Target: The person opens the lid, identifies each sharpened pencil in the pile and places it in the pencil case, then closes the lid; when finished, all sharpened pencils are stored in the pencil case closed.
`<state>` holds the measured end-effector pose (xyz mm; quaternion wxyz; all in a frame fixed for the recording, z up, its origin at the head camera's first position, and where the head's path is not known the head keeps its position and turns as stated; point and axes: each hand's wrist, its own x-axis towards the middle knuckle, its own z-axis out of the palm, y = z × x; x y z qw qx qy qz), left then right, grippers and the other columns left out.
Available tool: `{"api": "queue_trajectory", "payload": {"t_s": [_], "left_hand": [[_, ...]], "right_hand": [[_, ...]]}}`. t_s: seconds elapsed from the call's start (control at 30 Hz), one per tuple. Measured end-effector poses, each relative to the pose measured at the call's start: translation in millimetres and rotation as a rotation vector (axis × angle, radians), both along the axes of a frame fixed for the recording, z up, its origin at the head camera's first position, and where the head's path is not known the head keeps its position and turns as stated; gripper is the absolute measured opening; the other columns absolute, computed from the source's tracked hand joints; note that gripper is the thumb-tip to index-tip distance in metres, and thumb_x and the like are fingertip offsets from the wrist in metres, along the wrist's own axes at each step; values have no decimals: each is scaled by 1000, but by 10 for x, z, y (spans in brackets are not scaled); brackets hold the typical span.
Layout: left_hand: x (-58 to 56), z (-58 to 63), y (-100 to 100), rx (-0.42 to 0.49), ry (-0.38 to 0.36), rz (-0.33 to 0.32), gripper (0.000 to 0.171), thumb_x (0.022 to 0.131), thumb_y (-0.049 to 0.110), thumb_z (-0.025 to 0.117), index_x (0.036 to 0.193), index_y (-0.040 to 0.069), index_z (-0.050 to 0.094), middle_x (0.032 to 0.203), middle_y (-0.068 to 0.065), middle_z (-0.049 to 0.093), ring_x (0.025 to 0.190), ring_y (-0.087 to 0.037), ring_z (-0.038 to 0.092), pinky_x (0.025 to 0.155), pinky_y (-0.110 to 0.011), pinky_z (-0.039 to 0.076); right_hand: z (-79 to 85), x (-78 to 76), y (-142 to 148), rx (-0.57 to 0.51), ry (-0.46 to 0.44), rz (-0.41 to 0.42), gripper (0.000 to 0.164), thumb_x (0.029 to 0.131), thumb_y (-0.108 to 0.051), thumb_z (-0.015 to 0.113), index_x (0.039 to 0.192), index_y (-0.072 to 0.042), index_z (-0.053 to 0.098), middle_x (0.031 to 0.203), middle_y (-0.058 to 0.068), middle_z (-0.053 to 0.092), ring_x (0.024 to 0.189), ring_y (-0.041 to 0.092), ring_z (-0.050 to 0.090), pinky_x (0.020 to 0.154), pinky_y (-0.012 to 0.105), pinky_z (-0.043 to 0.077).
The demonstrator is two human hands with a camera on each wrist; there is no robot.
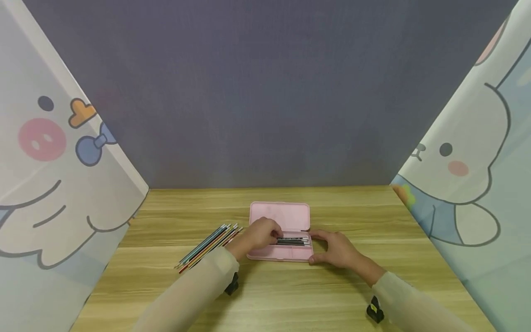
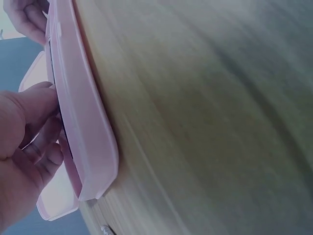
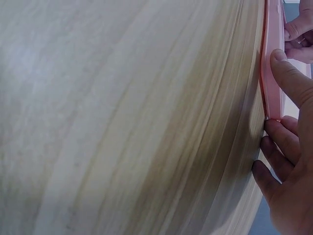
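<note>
Panels: one grey back panel (image 1: 269, 92), upright along the table's far edge; left side panel (image 1: 25, 184) and right side panel (image 1: 464, 110), both printed with cartoon animals, bounding the table's sides.

Table (image 1: 282, 299): wood-grained. A broad stretch lies between the forearms, before the case; a shallower strip lies behind it, up to the back panel; wide stretches run out to both side panels.

Sleeves, pair, pale: left sleeve (image 1: 191, 288) crossing beside the loose pencils, right sleeve (image 1: 410, 299) well apart from them.

Pencil case (image 1: 269, 253): pink, mid-table, flat on the wood, lid (image 1: 292, 216) opened away from the person. Long compartment at the rear; front portion parted by a small divider (image 1: 292, 251).

Right hand (image 1: 338, 249): holds the case's right end, thumb along the front wall, fingers at the end edge; that end is taken up.

Left hand (image 1: 262, 233): over the case's left part, fingers bent into the rear compartment at the pencils; whether they pinch one, cannot tell.

Loose pencils (image 1: 203, 245): a slanting bundle, teal, yellow and red among them, left of the case, a narrow gap between.

Dark pencils (image 1: 292, 242): several, lengthwise in the rear compartment, pale ends near its right wall.
</note>
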<state>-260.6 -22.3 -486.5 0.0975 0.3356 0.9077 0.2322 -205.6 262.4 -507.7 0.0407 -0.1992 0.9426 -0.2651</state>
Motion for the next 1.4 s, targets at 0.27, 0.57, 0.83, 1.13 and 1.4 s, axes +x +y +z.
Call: {"api": "queue_trajectory", "payload": {"t_s": [0.27, 0.57, 0.83, 1.13, 1.4], "left_hand": [[10, -31, -38, -50, 97, 14, 17, 90, 3, 74, 97, 16, 82, 98, 7, 78, 95, -11, 70, 87, -29, 57], [-3, -37, -49, -64, 168, -30, 20, 91, 2, 71, 93, 18, 82, 96, 9, 78, 95, -10, 72, 88, -30, 57], [3, 4, -73, -56, 115, -37, 16, 90, 4, 74, 97, 15, 82, 97, 7, 78, 91, -8, 69, 85, -27, 56], [3, 161, -351, 248, -185, -9, 20, 91, 10, 77, 110, 5, 78, 101, -5, 76, 87, -13, 67, 70, -27, 56], [25, 324, -938, 348, -200, 16, 28, 93, 12, 76, 117, 0, 74, 107, -15, 74, 92, -15, 68, 76, -32, 58]], "right_hand": [[7, -5, 1, 8, 3, 0, 86, 69, -64, 85, 139, -20, 63, 138, 6, 67, 127, 33, 62, 103, 53, 50], [50, -45, 8, 36, -12, 18, 85, 70, -58, 89, 140, -17, 63, 140, 7, 65, 129, 33, 61, 105, 53, 49], [87, -67, -7, 16, -42, 15, 82, 72, -51, 91, 140, -15, 63, 142, 8, 63, 133, 36, 57, 108, 56, 45], [73, -74, -8, 25, -26, 34, 82, 73, -49, 91, 141, -14, 63, 143, 9, 63, 133, 36, 57, 107, 55, 46], [110, -106, -24, 42, -35, 65, 86, 71, -52, 91, 141, -10, 61, 142, 11, 63, 133, 38, 56, 109, 57, 44]]}}
